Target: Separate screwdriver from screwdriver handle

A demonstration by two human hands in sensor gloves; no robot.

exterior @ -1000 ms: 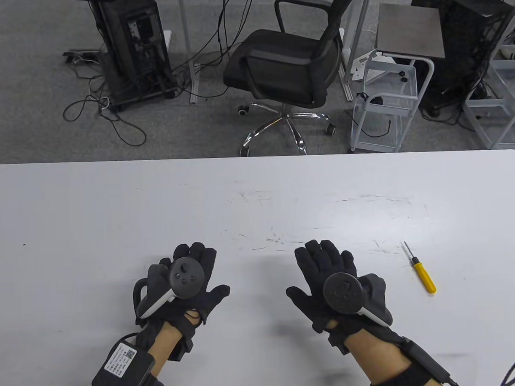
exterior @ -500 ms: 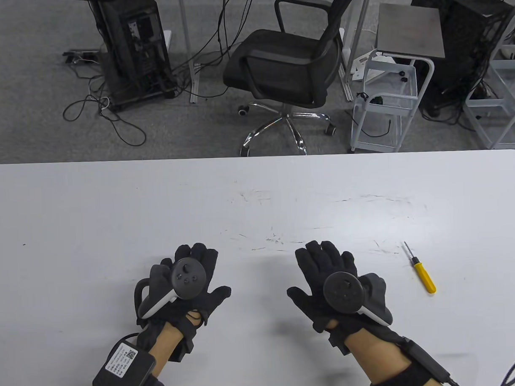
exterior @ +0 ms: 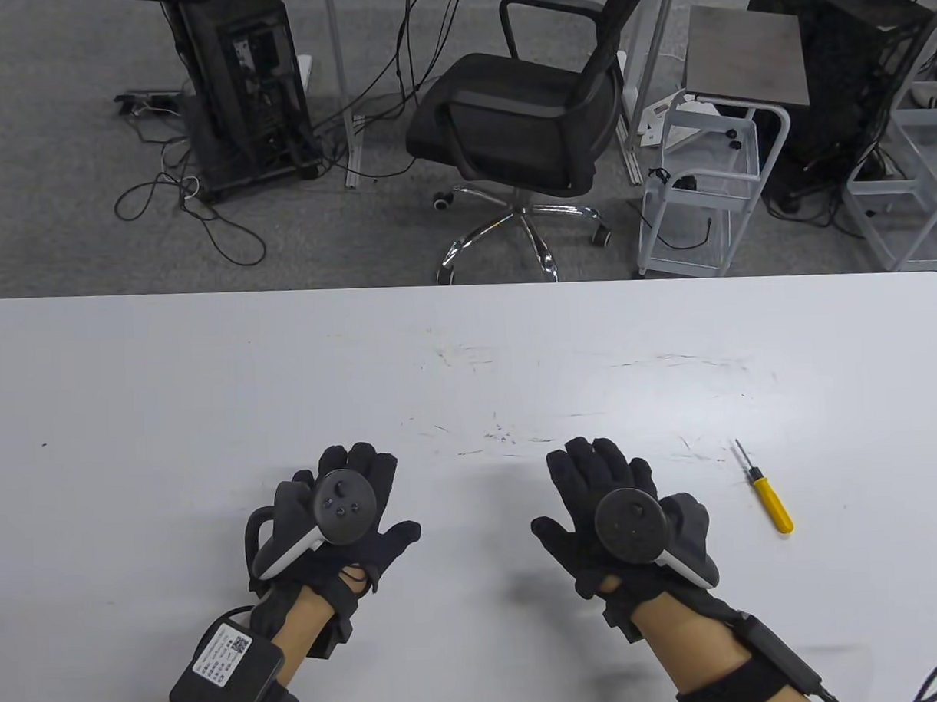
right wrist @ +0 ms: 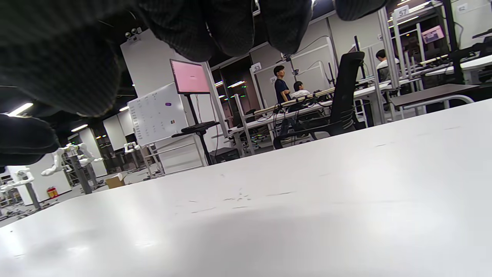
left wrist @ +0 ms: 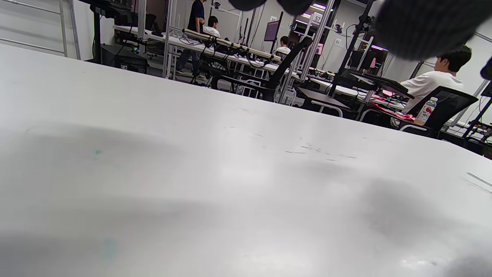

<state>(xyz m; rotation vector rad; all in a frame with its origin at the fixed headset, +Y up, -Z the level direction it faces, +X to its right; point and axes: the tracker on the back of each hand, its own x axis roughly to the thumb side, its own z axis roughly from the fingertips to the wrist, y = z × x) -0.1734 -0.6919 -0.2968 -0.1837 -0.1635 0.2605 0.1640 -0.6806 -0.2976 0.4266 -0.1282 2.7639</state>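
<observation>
The screwdriver (exterior: 763,488) lies just right of the empty, flat-fingered right hand (exterior: 616,518).

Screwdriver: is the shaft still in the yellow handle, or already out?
Still in. The screwdriver lies flat on the table, metal shaft joined to the yellow handle, apart from the right hand.

A lab: computer tower (exterior: 244,82), office chair (exterior: 522,126) (cables (exterior: 203,214) trailing).
</observation>
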